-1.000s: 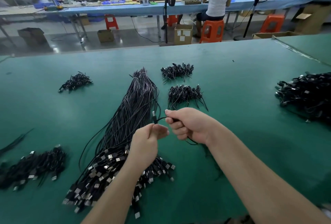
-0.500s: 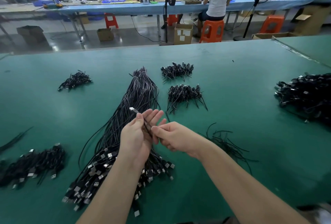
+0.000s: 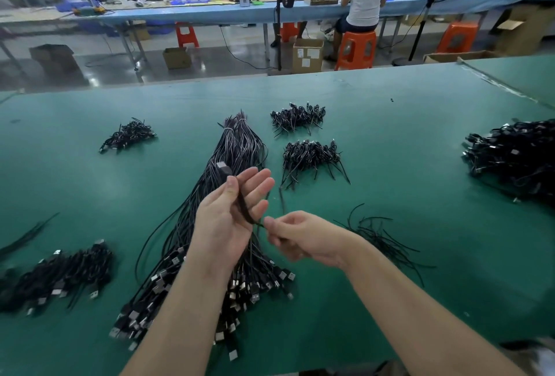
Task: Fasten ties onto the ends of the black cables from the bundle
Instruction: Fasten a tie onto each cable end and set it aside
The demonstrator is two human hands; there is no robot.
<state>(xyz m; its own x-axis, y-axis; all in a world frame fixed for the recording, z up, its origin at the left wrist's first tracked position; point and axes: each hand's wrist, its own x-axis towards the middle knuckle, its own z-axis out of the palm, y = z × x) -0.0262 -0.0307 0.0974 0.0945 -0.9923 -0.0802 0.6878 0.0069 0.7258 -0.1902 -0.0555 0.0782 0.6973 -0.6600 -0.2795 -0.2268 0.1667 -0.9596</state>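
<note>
A long bundle of black cables (image 3: 228, 165) lies down the middle of the green table (image 3: 390, 150), its USB plugs fanned out near me. My left hand (image 3: 231, 210) is raised above it, thumb pinning one black cable (image 3: 243, 201) against the fingers, which are spread straight; the plug end (image 3: 222, 167) sticks up past the thumb. My right hand (image 3: 297, 236) pinches the cable's lower part just right of the left palm. Loose black ties (image 3: 378, 234) lie to the right of my right wrist.
Small heaps of tied cables lie at the back centre (image 3: 297, 117), (image 3: 312, 156), back left (image 3: 127, 135) and front left (image 3: 60, 276). A large heap (image 3: 516, 159) fills the right edge. Beyond the table, a person sits on an orange stool (image 3: 356, 48).
My hands went from fists pulling a cable apart to the left hand opening with the cable across its palm. My right hand moved left and down, uncovering the loose ties.
</note>
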